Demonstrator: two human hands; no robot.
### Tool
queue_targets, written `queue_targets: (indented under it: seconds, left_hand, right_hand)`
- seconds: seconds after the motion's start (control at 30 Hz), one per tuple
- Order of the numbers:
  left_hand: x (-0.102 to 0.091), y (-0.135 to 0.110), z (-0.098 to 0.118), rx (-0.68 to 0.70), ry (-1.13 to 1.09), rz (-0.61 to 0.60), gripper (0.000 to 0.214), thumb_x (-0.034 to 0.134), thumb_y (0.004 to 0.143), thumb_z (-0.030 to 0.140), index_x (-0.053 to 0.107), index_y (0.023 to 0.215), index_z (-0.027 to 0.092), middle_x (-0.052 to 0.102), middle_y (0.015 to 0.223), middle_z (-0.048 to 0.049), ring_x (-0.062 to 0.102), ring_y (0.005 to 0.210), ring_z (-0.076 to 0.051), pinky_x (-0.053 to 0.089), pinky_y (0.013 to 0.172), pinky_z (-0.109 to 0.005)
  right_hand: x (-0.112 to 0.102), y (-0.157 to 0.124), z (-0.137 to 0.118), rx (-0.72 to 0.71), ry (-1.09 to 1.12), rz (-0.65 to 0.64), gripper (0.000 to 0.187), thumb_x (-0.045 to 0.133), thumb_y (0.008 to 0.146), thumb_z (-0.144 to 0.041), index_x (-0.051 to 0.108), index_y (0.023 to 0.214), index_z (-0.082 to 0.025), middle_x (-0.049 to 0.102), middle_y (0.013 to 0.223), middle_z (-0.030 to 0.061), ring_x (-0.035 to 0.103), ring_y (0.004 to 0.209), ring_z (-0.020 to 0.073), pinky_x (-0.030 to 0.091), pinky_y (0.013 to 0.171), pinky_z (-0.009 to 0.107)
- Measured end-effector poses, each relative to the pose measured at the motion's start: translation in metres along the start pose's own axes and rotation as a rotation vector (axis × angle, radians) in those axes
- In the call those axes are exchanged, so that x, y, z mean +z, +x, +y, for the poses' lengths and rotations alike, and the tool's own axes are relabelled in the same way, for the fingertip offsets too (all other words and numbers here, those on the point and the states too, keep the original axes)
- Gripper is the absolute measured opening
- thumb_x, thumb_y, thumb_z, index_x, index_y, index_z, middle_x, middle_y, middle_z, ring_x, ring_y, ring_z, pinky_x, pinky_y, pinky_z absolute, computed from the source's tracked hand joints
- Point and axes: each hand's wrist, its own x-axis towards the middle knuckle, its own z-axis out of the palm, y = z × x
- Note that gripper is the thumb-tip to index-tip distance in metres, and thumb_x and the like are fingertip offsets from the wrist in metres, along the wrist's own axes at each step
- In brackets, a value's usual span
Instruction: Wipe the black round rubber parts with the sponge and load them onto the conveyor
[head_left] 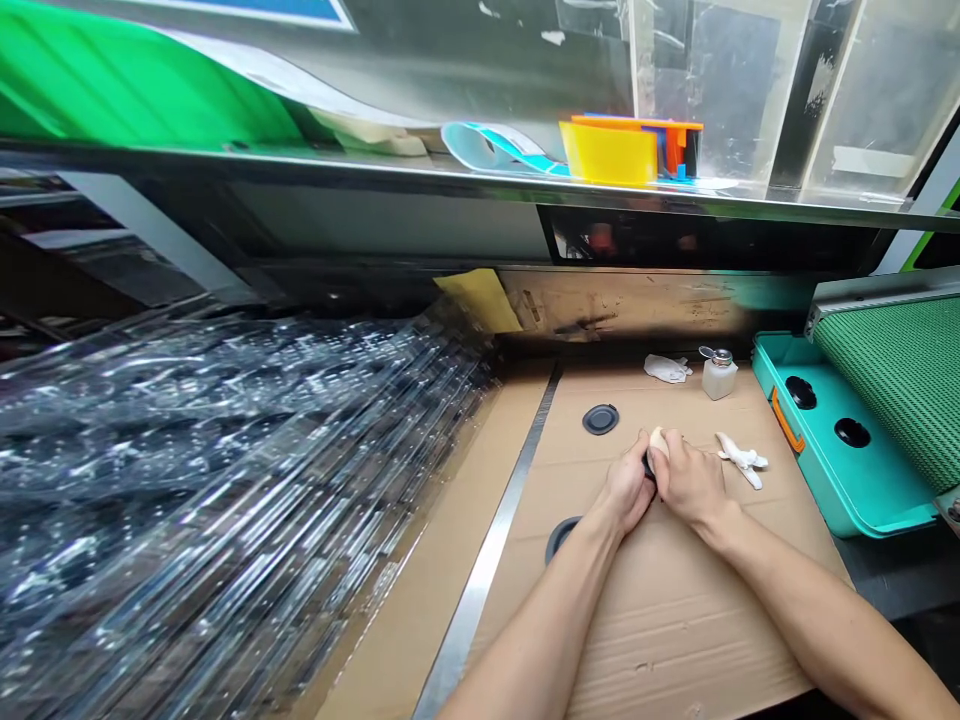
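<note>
My left hand (630, 482) is closed around a small dark part (649, 466), of which only a sliver shows between the hands. My right hand (688, 478) meets it there, fingers bent. A pale, off-white piece (658, 441) sticks up at its fingertips, pressed near the dark part; whether it is cloth or a finger cover I cannot tell. Two dark round discs lie on the cardboard: one disc (601, 419) beyond my left hand, the other disc (559, 538) partly hidden by my left forearm. White crumpled scraps (742, 461) rest right of my right hand.
A small bottle (719, 375) with a metal top and a crumpled white piece (667, 368) stand at the back of the cardboard (675, 620). At right, a teal tray (892, 490) holds two black round parts beside a green conveyor belt (900, 360). Stacked clear plastic trays (262, 480) fill the left.
</note>
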Motion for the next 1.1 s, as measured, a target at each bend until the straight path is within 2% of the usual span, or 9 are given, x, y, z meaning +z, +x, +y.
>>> queue_targets:
  seconds: [0.2,0.33,0.47,0.57,0.7,0.77,0.87,0.97,1.1]
  left_hand:
    - [0.0,-0.003,0.017,-0.055,0.024,-0.06,0.037,0.038,0.103,0.036,0.062,0.103,0.007,0.073,0.096,-0.0208,0.072,0.079,-0.024,0.053,0.058,-0.029]
    - [-0.007,-0.007,0.037,-0.075,-0.129,-0.125,0.036,0.036,0.098,0.031,0.06,0.111,0.007,0.069,0.11,-0.0274,0.072,0.086,-0.03,0.053,0.06,-0.033]
    - [-0.012,-0.011,0.046,-0.112,-0.217,-0.187,0.034,0.041,0.095,0.024,0.058,0.122,0.012,0.067,0.117,-0.024,0.07,0.09,-0.029,0.054,0.064,-0.036]
    - [-0.011,-0.012,0.047,-0.138,-0.257,-0.205,0.028,0.042,0.099,0.029,0.06,0.116,0.015,0.067,0.113,-0.0217,0.069,0.086,-0.025,0.054,0.064,-0.031]
    - [-0.012,-0.011,0.05,-0.221,-0.281,-0.157,0.045,0.036,0.102,0.046,0.061,0.101,0.009,0.066,0.095,-0.021,0.063,0.067,-0.016,0.048,0.048,-0.02]
    - [-0.013,-0.011,0.052,-0.273,-0.285,-0.127,0.052,0.032,0.102,0.051,0.06,0.097,0.007,0.064,0.085,-0.0177,0.057,0.058,-0.012,0.042,0.04,-0.016]
    - [-0.015,-0.011,0.054,-0.323,-0.294,-0.117,0.056,0.029,0.102,0.053,0.059,0.094,0.007,0.061,0.078,-0.0136,0.052,0.052,-0.009,0.039,0.036,-0.013]
    - [-0.015,-0.012,0.056,-0.34,-0.298,-0.118,0.057,0.028,0.102,0.055,0.058,0.092,0.008,0.061,0.077,-0.0128,0.053,0.05,-0.009,0.041,0.037,-0.013]
    - [-0.016,-0.012,0.056,-0.34,-0.272,-0.12,0.061,0.026,0.102,0.056,0.059,0.093,0.007,0.062,0.076,-0.0132,0.054,0.049,-0.009,0.043,0.037,-0.014]
  right_hand:
    - [-0.012,0.011,0.029,0.24,0.107,0.029,0.033,0.037,0.104,-0.044,0.053,0.124,-0.024,0.074,0.097,0.0073,0.069,0.085,0.0234,0.035,0.067,0.028]
    - [-0.011,0.005,0.035,0.197,0.179,0.014,0.032,0.035,0.103,-0.042,0.054,0.122,-0.025,0.074,0.097,0.0067,0.069,0.085,0.0239,0.034,0.066,0.029]
    - [-0.003,0.001,0.031,0.108,0.165,-0.033,0.032,0.035,0.102,-0.038,0.056,0.122,-0.023,0.074,0.097,0.0068,0.068,0.085,0.0232,0.035,0.068,0.029]
    - [0.0,0.0,0.029,0.068,0.113,-0.073,0.033,0.038,0.102,-0.04,0.06,0.12,-0.023,0.074,0.096,0.0065,0.066,0.087,0.0223,0.036,0.072,0.029]
    - [-0.009,0.0,0.031,-0.051,-0.026,-0.043,0.035,0.039,0.102,-0.037,0.07,0.093,-0.022,0.071,0.101,0.0077,0.061,0.1,0.0219,0.038,0.081,0.03]
    - [-0.019,0.001,0.035,-0.033,-0.113,0.002,0.039,0.038,0.102,-0.036,0.071,0.087,-0.021,0.07,0.102,0.0089,0.059,0.103,0.0228,0.038,0.083,0.031]
    - [-0.035,0.004,0.048,0.068,-0.233,0.022,0.032,0.044,0.098,-0.036,0.072,0.096,-0.02,0.07,0.104,0.0112,0.058,0.105,0.0264,0.039,0.085,0.034]
    - [-0.046,0.007,0.063,0.162,-0.297,-0.107,0.028,0.052,0.092,-0.036,0.071,0.101,-0.019,0.07,0.107,0.0136,0.06,0.104,0.03,0.04,0.084,0.037]
    - [-0.046,0.011,0.075,0.159,-0.222,-0.251,0.022,0.05,0.093,-0.031,0.069,0.093,-0.02,0.072,0.095,0.0112,0.065,0.089,0.0246,0.039,0.076,0.032]
